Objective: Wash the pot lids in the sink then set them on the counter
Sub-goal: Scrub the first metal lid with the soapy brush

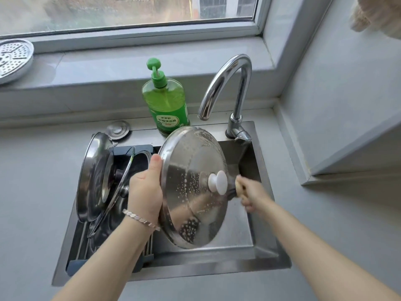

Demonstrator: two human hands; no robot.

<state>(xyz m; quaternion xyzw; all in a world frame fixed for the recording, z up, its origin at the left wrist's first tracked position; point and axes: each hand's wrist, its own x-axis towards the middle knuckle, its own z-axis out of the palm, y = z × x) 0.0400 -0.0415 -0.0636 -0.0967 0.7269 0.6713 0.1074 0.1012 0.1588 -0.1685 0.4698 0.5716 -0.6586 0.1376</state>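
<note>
My left hand (145, 190) grips the left rim of a large steel pot lid (191, 166) with a white knob, held tilted over the sink (264, 255). Soap bubbles dot the lid's top. My right hand (251, 196) holds a dish brush (235, 187) with dark bristles against the lid, just right of the knob; the hand is blurred. Two more lids lean in a dark rack in the sink's left half: a steel lid (91, 179) and a glass lid (121, 187).
A green dish soap bottle (165, 101) stands behind the sink, beside the chrome faucet (230, 88). A perforated steel steamer plate (13, 59) lies on the window ledge at the left. Grey counter (34, 192) runs on both sides of the sink.
</note>
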